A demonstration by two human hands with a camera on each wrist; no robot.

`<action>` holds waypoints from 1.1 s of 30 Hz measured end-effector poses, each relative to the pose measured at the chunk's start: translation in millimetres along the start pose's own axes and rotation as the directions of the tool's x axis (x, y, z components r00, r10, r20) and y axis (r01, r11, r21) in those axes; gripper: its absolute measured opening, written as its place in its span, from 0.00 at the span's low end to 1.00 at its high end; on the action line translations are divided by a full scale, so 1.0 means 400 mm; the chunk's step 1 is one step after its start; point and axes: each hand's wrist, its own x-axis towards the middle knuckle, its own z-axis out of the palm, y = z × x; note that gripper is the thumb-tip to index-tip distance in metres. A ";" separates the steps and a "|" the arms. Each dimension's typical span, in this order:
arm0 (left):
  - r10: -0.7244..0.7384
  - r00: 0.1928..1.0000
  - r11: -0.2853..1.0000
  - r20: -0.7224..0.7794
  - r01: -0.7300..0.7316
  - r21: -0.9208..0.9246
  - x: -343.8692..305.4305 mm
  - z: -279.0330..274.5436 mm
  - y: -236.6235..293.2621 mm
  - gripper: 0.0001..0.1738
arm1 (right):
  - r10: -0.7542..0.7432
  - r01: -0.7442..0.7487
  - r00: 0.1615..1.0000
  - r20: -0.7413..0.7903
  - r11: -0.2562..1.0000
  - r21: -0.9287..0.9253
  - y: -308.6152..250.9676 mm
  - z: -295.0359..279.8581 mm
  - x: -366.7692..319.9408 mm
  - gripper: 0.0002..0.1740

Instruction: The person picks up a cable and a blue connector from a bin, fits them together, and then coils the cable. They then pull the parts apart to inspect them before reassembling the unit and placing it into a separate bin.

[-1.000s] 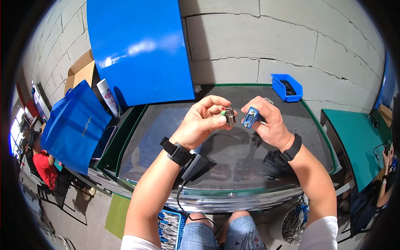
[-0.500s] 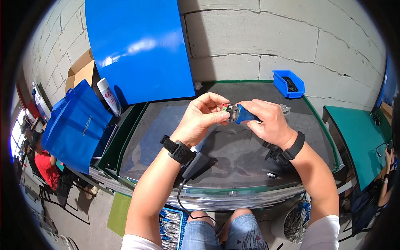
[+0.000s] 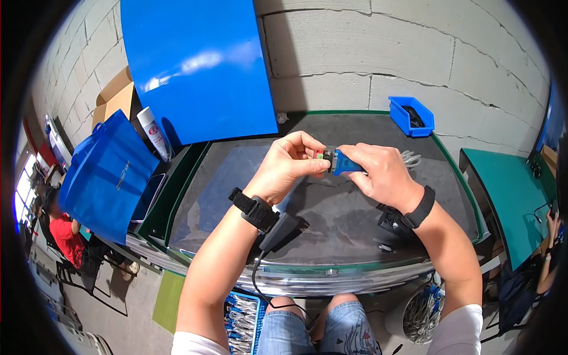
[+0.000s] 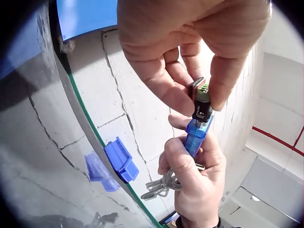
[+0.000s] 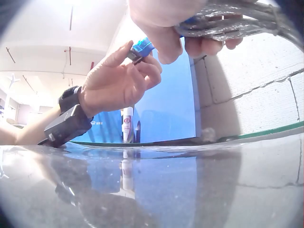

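My left hand [image 3: 283,170] pinches a small black connector with a green terminal block [image 4: 203,100] between thumb and fingers, above the table. From the other side my right hand [image 3: 387,173] grips a translucent blue serial plug [image 4: 194,137]. The plug's metal end meets the black connector, and the two line up end to end. A bundled grey cable [image 5: 232,24] runs from the plug and hangs out behind the right hand. Part of the plug is hidden under the right fingers.
A blue bin [image 3: 412,117] with black items stands at the table's back right. At left are a spray can [image 3: 155,135], a blue bag [image 3: 109,177] and a large blue panel [image 3: 198,71]. Below the table are a basket of cables [image 3: 241,322] and a bucket of cables [image 3: 421,316].
The hands have come together: the blue plug turned from facing me to facing left and met the connector in the left hand. Over the last half second the gap between them has narrowed.
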 end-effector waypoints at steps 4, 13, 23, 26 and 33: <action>-0.008 1.000 1.000 -0.009 0.009 0.025 -0.001 -0.001 0.002 0.14 | 0.035 -0.034 0.999 0.016 0.999 -0.030 -0.013 -0.001 0.002 0.20; -0.078 0.995 0.997 0.066 0.079 -0.025 -0.012 0.039 0.013 0.20 | 0.151 -0.154 0.988 0.033 0.950 0.273 -0.026 0.016 0.008 0.14; -0.003 0.992 0.978 -0.125 -0.023 -0.207 0.005 -0.011 -0.008 0.16 | 0.059 -0.067 0.998 0.037 0.962 0.263 -0.016 -0.007 0.008 0.36; -0.014 0.985 0.965 -0.173 -0.032 -0.260 0.007 -0.017 -0.010 0.16 | 0.036 -0.044 0.999 0.033 0.960 0.277 -0.013 0.003 0.006 0.34; -0.021 0.987 0.930 -0.159 -0.039 -0.367 0.006 -0.001 -0.006 0.16 | 0.147 -0.130 0.989 -0.023 0.929 0.345 -0.005 0.009 0.003 0.19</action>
